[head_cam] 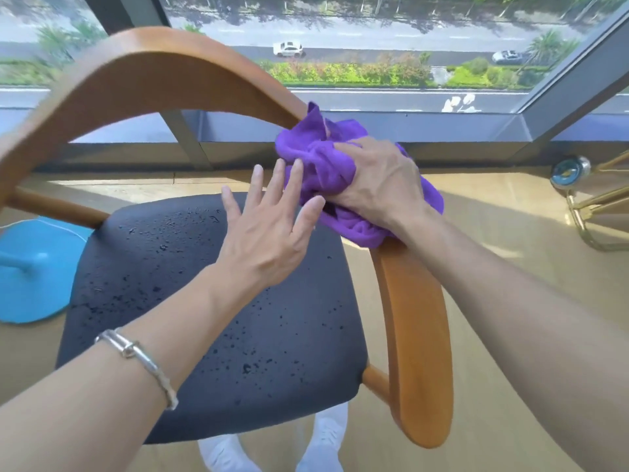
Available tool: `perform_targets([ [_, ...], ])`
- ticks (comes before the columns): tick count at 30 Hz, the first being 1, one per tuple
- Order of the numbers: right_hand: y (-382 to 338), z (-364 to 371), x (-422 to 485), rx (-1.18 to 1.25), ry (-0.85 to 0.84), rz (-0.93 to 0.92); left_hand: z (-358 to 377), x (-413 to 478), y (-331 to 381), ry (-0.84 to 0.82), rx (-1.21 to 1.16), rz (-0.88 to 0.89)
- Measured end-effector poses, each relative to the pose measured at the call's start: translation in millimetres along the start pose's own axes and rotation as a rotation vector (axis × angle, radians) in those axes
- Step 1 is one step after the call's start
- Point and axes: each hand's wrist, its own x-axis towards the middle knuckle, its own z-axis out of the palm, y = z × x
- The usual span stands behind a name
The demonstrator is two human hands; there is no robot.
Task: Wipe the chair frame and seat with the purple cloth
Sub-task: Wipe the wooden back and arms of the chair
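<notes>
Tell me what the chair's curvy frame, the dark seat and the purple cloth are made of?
The frame looks like wood: smooth, glossy orange-brown. The seat is probably fabric: matte, dark grey, with wet-looking spots. The purple cloth seems a soft, fuzzy textile, maybe microfibre; it bunches in folds.

The purple cloth (320, 161), bunched, wraps the curved wooden chair frame (153, 66) under the right hand (377, 178). The dark seat (204, 301) (speckled with darker spots) lies beneath the left hand (269, 229).
</notes>
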Motion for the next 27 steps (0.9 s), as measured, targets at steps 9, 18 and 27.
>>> perform_targets([
  [9, 19, 17, -135, -0.007, 0.193, -0.036, 23, -52, 31, -0.051, -0.109, 0.049],
  [18, 15, 9, -33, 0.059, 0.097, 0.017, 22, -48, 9, -0.044, -0.062, 0.017],
  [27, 19, 17, -36, 0.041, 0.084, -0.026, 23, -68, 26, -0.014, -0.130, -0.008],
])
